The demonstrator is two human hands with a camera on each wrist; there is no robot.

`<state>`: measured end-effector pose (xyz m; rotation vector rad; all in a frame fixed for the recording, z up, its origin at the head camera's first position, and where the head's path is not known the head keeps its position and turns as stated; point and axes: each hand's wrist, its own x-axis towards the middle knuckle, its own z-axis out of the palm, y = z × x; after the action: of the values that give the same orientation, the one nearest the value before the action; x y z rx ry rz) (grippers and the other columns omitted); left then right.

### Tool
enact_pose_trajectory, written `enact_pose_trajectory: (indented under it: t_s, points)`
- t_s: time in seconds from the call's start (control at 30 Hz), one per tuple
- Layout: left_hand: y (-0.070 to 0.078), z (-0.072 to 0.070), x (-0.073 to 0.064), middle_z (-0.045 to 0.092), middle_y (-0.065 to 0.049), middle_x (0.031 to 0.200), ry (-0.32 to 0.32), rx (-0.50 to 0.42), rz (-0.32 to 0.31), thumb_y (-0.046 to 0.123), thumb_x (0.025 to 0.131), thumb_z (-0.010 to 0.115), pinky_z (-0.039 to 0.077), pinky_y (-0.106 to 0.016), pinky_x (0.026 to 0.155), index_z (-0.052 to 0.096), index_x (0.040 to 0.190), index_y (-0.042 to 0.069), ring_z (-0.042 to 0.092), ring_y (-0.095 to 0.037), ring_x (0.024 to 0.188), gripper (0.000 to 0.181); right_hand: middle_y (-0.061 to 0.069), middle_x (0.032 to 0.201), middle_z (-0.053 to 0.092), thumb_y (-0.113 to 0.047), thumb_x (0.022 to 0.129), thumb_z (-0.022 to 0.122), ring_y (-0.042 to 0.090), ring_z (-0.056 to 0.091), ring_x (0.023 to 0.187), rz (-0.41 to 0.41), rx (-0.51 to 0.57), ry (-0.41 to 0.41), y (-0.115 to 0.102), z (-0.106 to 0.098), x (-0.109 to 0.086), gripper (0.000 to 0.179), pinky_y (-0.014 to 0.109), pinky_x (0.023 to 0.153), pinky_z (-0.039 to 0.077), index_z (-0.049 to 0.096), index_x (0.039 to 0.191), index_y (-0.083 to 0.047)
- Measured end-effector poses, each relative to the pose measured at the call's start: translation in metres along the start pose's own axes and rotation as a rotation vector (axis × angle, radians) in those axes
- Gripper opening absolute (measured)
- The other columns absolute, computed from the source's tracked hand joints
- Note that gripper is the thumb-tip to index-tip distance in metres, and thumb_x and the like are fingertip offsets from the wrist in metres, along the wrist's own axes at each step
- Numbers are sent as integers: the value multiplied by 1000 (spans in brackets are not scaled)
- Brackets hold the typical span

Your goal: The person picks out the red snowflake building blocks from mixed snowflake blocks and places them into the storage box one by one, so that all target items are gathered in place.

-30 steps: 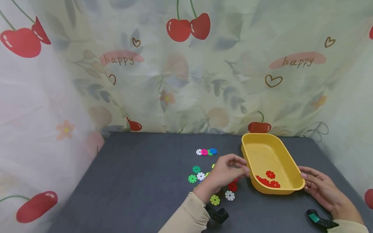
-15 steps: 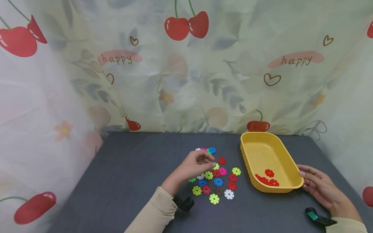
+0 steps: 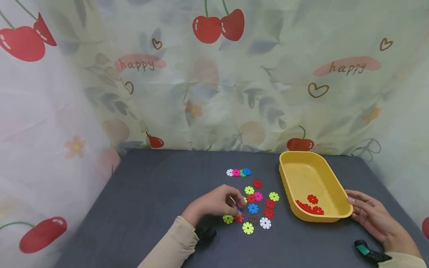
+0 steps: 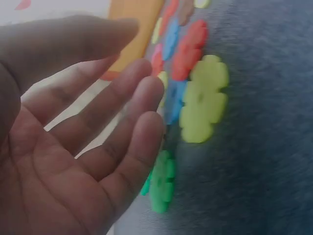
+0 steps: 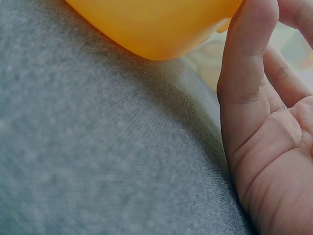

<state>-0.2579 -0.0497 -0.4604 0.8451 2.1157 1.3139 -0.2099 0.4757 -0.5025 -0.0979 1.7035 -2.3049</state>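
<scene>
My left hand [image 3: 218, 203] is low over scattered plastic flower discs, thumb and fingers apart. Nothing is between them in the left wrist view, where a yellow-green disc [image 4: 203, 100] and a green disc [image 4: 161, 181] lie just beyond the fingertips. In the head view a red disc [image 3: 239, 218] lies right below those fingertips. At the right, my right hand [image 3: 372, 216] touches the outer side of the yellow tray [image 3: 330, 178] near its front corner, fingers fairly straight. Several red discs [image 3: 312, 199] lie inside the tray's front end.
Between the left hand and the tray are discs in several colours, including a blue disc [image 3: 253, 208], a brown disc [image 3: 254, 219] and a white disc [image 3: 265, 223]. Further back, a pink disc [image 3: 236, 172] lies in a short overlapping row. A printed curtain [image 3: 201, 93] hangs behind the dark table [image 3: 161, 193].
My left hand has moved left from the tray's near side and then down over the discs. The right hand has stayed at the tray, and the red discs in it look the same.
</scene>
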Motion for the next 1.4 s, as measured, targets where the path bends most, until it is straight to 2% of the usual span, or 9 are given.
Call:
enact_pose_trajectory:
  t_s: [0.13, 0.27, 0.73, 0.93, 1.23, 1.4]
  points:
    - [-1, 5, 2, 77, -10, 111, -13, 43, -46, 2, 86, 86, 59, -22, 78, 79, 113, 4, 72, -12, 89, 28, -4, 118, 78, -3, 114, 39, 13, 76, 96, -4, -3, 0, 1, 0, 0, 44, 28, 79, 63, 76, 126, -23]
    - [-1, 8, 1, 76, -5, 110, -7, 79, -62, -1, 83, 86, 58, -22, 79, 79, 113, 6, 70, -13, 90, 31, -2, 117, 79, -1, 114, 38, 13, 77, 96, -11, 8, -22, 0, 1, 1, 45, 28, 79, 63, 76, 127, -21]
    - [4, 13, 4, 78, -6, 113, -8, 172, -30, -7, 82, 84, 57, -20, 80, 79, 117, 4, 69, -14, 91, 37, -2, 118, 79, -1, 114, 37, 13, 77, 96, -12, 31, -26, 2, -1, -2, 46, 28, 79, 63, 76, 127, -21]
    - [6, 13, 3, 75, -3, 101, -22, 177, -41, -6, 84, 84, 56, -19, 77, 78, 119, 5, 66, -12, 88, 37, -2, 120, 79, -2, 114, 36, 14, 76, 97, -5, 44, -38, 2, 0, -3, 46, 29, 81, 64, 76, 128, -20]
    - [4, 12, 2, 71, 0, 88, -40, 176, -49, -1, 86, 84, 54, -20, 71, 78, 97, 8, 59, -6, 76, 16, -1, 121, 79, -1, 115, 34, 14, 77, 98, -16, 38, -63, 1, -1, -1, 48, 29, 81, 64, 75, 130, -20]
    - [3, 12, 1, 67, 0, 86, -42, 165, -35, 0, 88, 83, 54, -22, 69, 75, 95, 9, 59, -8, 73, 14, 0, 120, 79, 0, 114, 34, 14, 77, 98, -18, 42, -66, 2, -1, -1, 47, 29, 81, 64, 75, 130, -19]
